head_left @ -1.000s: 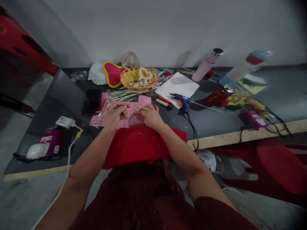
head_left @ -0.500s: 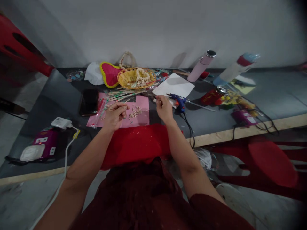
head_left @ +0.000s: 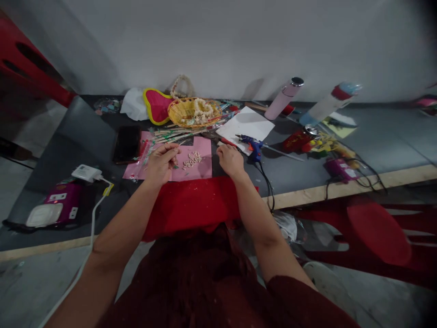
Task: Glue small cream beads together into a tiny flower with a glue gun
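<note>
My left hand (head_left: pixel 161 164) is over the left part of the pink sheet (head_left: pixel 204 171), thumb and forefinger pinched together; whatever lies between the fingertips is too small to make out. Beside it on the sheet is a small heap of pale beads or pieces (head_left: pixel 192 159). Palm down at the sheet's right edge, my right hand (head_left: pixel 231 159) rests with loosely bent fingers and nothing visible in them. Just beyond its fingertips lie red-handled pliers (head_left: pixel 228 142). To its right is a blue glue gun (head_left: pixel 254 146), partly on white paper (head_left: pixel 246 122).
Behind the sheet lie several thin sticks (head_left: pixel 174 133) and a yellow basket (head_left: pixel 177 114) with beaded strands. A phone (head_left: pixel 127 145) and a purple power box (head_left: pixel 64 205) are on the left. A pink flask (head_left: pixel 284 98) and red can (head_left: pixel 300 138) stand right. Red cloth (head_left: pixel 194 205) covers my lap.
My right hand has drawn back slightly toward me, and the pliers' red handle now shows beyond its fingers. My left hand stays pinched, shifted a little left.
</note>
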Available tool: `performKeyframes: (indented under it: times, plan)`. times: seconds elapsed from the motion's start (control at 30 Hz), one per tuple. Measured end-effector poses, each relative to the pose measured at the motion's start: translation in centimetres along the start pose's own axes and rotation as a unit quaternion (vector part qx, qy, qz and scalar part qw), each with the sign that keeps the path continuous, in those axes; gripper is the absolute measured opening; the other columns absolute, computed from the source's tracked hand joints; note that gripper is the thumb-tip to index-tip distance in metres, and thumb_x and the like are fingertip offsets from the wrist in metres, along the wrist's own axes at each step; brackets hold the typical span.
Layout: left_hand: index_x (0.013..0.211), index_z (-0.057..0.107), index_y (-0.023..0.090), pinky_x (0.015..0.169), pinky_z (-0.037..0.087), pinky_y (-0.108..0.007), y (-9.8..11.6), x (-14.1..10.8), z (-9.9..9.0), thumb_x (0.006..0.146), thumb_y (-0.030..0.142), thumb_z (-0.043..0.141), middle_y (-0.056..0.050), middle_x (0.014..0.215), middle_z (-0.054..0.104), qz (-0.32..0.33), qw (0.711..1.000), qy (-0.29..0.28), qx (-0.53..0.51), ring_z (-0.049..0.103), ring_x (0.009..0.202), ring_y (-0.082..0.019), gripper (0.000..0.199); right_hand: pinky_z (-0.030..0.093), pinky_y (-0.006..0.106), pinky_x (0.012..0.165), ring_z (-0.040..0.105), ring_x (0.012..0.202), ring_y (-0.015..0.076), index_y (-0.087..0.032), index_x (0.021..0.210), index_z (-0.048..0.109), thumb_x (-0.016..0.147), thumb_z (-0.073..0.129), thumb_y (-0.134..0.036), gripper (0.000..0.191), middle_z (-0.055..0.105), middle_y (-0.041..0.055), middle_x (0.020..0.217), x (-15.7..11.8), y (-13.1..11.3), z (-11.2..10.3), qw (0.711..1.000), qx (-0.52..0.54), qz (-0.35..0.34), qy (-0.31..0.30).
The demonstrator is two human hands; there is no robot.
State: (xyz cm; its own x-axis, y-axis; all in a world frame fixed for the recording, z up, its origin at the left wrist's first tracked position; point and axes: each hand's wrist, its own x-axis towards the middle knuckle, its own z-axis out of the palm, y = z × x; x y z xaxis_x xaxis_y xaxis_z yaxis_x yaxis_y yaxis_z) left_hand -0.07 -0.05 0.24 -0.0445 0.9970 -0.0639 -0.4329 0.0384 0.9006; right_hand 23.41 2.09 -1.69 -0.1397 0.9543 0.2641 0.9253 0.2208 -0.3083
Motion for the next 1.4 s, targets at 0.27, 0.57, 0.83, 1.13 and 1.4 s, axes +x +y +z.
performKeyframes:
  times: [0.27, 0.57, 0.83, 1.13, 1.4]
  plan:
    - [0.08, 0.065, 0.017, 0.042, 0.036, -0.016, 0.0, 0.2, -0.1, 0.065, 0.017, 0.069, 0.0, 0.068, 0.062, 0.004, 1.0, 0.022, -0.017, 0.043, 0.046, -0.003, 0.016, 0.039, 0.034, 0.095, 0.055, 0.099, 0.02, -0.017, 0.101, 0.064, 0.086, 0.042, -0.016, 0.027, 0.064, 0.0083, 0.1, -0.1, -0.8, 0.7, 0.994, 0.051, -0.089, -0.029]
    - [0.075, 0.066, 0.016, 0.038, 0.033, -0.018, -0.3, 0.3, -0.1, 0.065, 0.015, 0.07, -0.002, 0.064, 0.062, 0.005, 1.0, 0.026, -0.006, 0.045, 0.042, -0.004, 0.011, 0.038, 0.033, 0.092, 0.055, 0.094, 0.0193, -0.019, 0.09, 0.062, 0.089, 0.043, -0.025, 0.02, 0.063, 0.0074, 0.094, -0.2, -1.3, 0.8, 0.992, -0.017, -0.09, -0.083]
    - [0.074, 0.067, 0.017, 0.037, 0.031, -0.018, -0.5, 0.2, -0.2, 0.063, 0.016, 0.07, -0.001, 0.062, 0.061, 0.02, 0.999, 0.026, 0.005, 0.045, 0.043, -0.005, 0.011, 0.041, 0.028, 0.078, 0.055, 0.084, 0.017, -0.019, 0.091, 0.052, 0.092, 0.032, -0.022, 0.02, 0.061, 0.0059, 0.089, -0.1, -0.8, 0.5, 0.997, 0.072, -0.027, 0.014]
    - [0.076, 0.067, 0.015, 0.038, 0.033, -0.018, -0.5, 0.2, -0.2, 0.063, 0.015, 0.069, -0.001, 0.065, 0.062, 0.017, 1.0, 0.018, 0.008, 0.046, 0.042, -0.004, 0.013, 0.038, 0.037, 0.093, 0.052, 0.099, 0.0209, -0.019, 0.091, 0.059, 0.081, 0.046, -0.017, 0.017, 0.06, 0.0088, 0.1, 0.0, 1.3, 0.0, 0.997, 0.06, -0.009, 0.048]
    - [0.078, 0.068, 0.016, 0.039, 0.034, -0.017, -0.7, 0.3, -0.3, 0.064, 0.018, 0.07, -0.002, 0.067, 0.063, 0.013, 1.0, 0.007, 0.003, 0.046, 0.043, -0.004, 0.015, 0.043, 0.034, 0.089, 0.057, 0.098, 0.0192, -0.019, 0.106, 0.059, 0.085, 0.039, -0.019, 0.029, 0.064, 0.0077, 0.103, -1.9, 1.0, -2.2, 0.997, 0.066, -0.026, 0.007]
